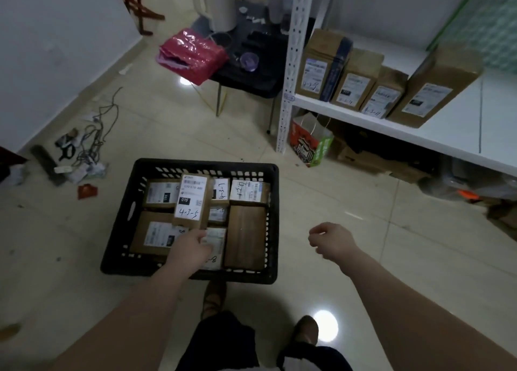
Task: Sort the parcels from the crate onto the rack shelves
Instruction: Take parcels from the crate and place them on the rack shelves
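A black plastic crate [131, 211] sits on the floor in front of me, filled with several brown cardboard parcels with white labels. My left hand [191, 249] grips the lower end of one parcel [191, 200], marked "4-3-5", and holds it raised above the others in the crate. My right hand [331, 240] hangs over the floor to the right of the crate, its fingers loosely curled and holding nothing. The white rack shelf [447, 130] at the right carries several upright parcels [361, 79] with handwritten numbers.
A paper bag [312, 141] and flattened cartons lie under the shelf. The rack's white post [291, 62] stands beyond the crate. A black table [251, 71] with a red bag [193, 54] stands behind it. Cables and scraps [84, 152] litter the floor at left.
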### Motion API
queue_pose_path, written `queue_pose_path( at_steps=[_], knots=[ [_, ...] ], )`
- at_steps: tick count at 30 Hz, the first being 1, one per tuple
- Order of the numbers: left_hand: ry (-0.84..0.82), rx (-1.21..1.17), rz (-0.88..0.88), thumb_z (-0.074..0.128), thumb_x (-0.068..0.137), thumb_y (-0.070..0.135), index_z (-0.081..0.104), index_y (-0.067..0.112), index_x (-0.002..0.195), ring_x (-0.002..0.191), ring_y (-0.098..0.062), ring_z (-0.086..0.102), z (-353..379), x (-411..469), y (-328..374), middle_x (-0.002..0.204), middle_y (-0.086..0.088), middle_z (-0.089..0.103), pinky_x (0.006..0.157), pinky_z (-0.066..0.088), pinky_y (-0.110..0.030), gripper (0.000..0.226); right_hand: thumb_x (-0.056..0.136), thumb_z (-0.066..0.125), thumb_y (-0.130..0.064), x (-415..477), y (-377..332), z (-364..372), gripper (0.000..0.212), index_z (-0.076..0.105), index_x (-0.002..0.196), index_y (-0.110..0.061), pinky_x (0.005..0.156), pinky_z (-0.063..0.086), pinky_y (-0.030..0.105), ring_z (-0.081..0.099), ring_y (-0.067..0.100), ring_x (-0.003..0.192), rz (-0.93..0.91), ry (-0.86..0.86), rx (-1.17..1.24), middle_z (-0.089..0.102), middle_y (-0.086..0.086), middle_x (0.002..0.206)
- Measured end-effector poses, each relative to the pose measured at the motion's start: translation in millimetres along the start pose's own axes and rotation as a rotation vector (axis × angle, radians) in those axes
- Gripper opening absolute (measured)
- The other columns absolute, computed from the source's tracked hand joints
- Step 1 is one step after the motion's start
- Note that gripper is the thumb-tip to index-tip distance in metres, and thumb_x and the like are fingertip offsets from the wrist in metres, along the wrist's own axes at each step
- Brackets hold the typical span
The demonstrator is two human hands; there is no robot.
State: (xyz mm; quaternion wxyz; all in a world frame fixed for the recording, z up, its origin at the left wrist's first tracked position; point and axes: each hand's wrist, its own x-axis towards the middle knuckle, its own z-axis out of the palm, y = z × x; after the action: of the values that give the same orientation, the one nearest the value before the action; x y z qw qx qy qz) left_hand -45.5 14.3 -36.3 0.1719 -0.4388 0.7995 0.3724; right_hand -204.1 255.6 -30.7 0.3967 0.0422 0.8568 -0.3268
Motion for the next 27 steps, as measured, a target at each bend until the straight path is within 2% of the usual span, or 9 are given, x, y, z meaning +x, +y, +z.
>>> queue_pose_path(
  at_steps=[4, 7, 11, 14, 16, 18, 20, 22, 27],
  knots=[
    [-0.007, 0.021, 0.008, 0.061, 0.086, 0.015, 0.059, 0.012, 0.118, 0.086, -0.019, 0.056, -33.3, 33.6, -32.5, 0.107, -0.011, 0.061, 0.058, 0.045, -0.024, 0.032, 0.084, 0.060, -0.016, 10.1, -34.1, 58.1, 0.009, 0.067, 0.090, -0.017, 0.088, 0.053, 0.041, 0.065, 0.032, 0.101, 0.040, 0.000, -0.026, 0.071, 0.011, 0.100],
    [-0.024, 0.022, -0.044, 0.061, 0.086, 0.017, 0.056, 0.011, 0.118, 0.094, -0.025, 0.058, -64.8, 71.3, -53.2, 0.101, -0.008, 0.058, 0.072, 0.050, -0.030, 0.033, 0.084, 0.058, -0.017, 18.0, -66.9, 112.6, 0.011, 0.068, 0.086, -0.018, 0.090, 0.054, 0.040, 0.065, 0.032, 0.100, 0.057, -0.034, -0.070, 0.070, 0.012, 0.098],
    [-0.114, -0.030, -0.136, 0.058, 0.090, 0.027, 0.045, 0.010, 0.135, 0.111, -0.026, 0.053, -89.0, 114.9, -74.3, 0.126, -0.010, 0.053, 0.082, 0.045, -0.031, 0.050, 0.089, 0.055, -0.024, 36.4, -103.9, 184.9, 0.025, 0.069, 0.107, -0.014, 0.089, 0.055, 0.042, 0.066, 0.029, 0.098, 0.079, -0.113, -0.077, 0.069, 0.014, 0.105],
    [-0.183, -0.101, -0.168, 0.058, 0.091, 0.025, 0.043, 0.012, 0.139, 0.115, -0.025, 0.053, -90.2, 137.4, -88.4, 0.133, -0.009, 0.052, 0.090, 0.046, -0.034, 0.052, 0.091, 0.055, -0.026, 48.6, -127.3, 224.7, 0.041, 0.057, 0.130, -0.016, 0.076, 0.052, 0.030, 0.062, 0.021, 0.092, 0.064, -0.171, -0.087, 0.065, 0.009, 0.108],
    [-0.249, -0.142, -0.159, 0.055, 0.092, 0.022, 0.044, 0.014, 0.140, 0.105, -0.019, 0.055, -84.8, 148.2, -94.2, 0.127, -0.005, 0.054, 0.087, 0.046, -0.032, 0.050, 0.092, 0.056, -0.027, 57.0, -138.0, 243.4, 0.043, 0.053, 0.132, -0.015, 0.067, 0.045, 0.026, 0.058, 0.018, 0.085, 0.057, -0.177, -0.082, 0.063, 0.008, 0.106],
    [-0.300, -0.206, -0.162, 0.052, 0.094, 0.022, 0.046, 0.018, 0.137, 0.093, -0.013, 0.054, -78.0, 155.8, -97.3, 0.116, 0.002, 0.054, 0.083, 0.048, -0.032, 0.044, 0.088, 0.058, -0.031, 64.5, -145.9, 259.2, 0.040, 0.055, 0.126, -0.018, 0.068, 0.049, 0.027, 0.058, 0.013, 0.080, 0.054, -0.167, -0.047, 0.065, 0.003, 0.102],
    [-0.318, -0.281, -0.175, 0.048, 0.096, 0.027, 0.052, 0.021, 0.132, 0.107, -0.019, 0.053, -73.1, 162.8, -101.0, 0.123, 0.002, 0.054, 0.094, 0.047, -0.040, 0.037, 0.084, 0.063, -0.033, 74.6, -149.7, 272.3, 0.044, 0.052, 0.126, -0.024, 0.078, 0.054, 0.032, 0.061, 0.014, 0.088, 0.061, -0.162, -0.007, 0.066, -0.001, 0.107],
    [-0.324, -0.424, -0.225, 0.045, 0.097, 0.032, 0.054, 0.017, 0.129, 0.116, -0.022, 0.051, -69.2, 170.9, -100.9, 0.133, -0.003, 0.052, 0.099, 0.045, -0.046, 0.036, 0.084, 0.066, -0.028, 83.2, -154.0, 279.2, 0.053, 0.045, 0.132, -0.023, 0.074, 0.051, 0.028, 0.059, 0.015, 0.095, 0.087, -0.157, 0.043, 0.062, -0.004, 0.108],
    [-0.281, -0.455, -0.235, 0.031, 0.101, 0.030, 0.057, 0.013, 0.111, 0.095, -0.017, 0.051, -63.6, 187.5, -96.0, 0.117, -0.006, 0.056, 0.080, 0.045, -0.036, 0.033, 0.085, 0.071, -0.029, 100.1, -159.7, 291.4, 0.070, 0.030, 0.141, -0.020, 0.057, 0.037, 0.020, 0.050, 0.017, 0.094, 0.129, -0.135, 0.037, 0.056, 0.000, 0.114]
  ],
)
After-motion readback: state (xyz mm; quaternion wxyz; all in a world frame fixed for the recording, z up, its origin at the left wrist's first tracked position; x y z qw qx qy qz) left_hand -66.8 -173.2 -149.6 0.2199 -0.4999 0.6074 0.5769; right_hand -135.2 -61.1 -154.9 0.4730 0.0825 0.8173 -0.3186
